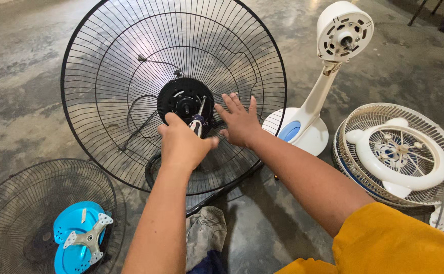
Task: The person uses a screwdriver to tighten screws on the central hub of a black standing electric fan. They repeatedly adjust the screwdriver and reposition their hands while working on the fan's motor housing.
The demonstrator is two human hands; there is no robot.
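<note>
A large black wire fan guard (130, 61) stands tilted in front of me, with a black round motor hub (181, 99) at its middle. My left hand (181, 144) is shut on a screwdriver (197, 119) with a blue and black handle, its tip pointing at the hub. My right hand (240, 122) is open, fingers spread, resting against the guard's wires just right of the hub. A black cable loops behind the guard.
A white fan stand with bare motor head (341, 30) stands at the right. A white and beige fan guard (399, 152) lies beside it. Lower left, another black guard (9, 203) holds a blue blade part (75, 233). The floor is grey concrete.
</note>
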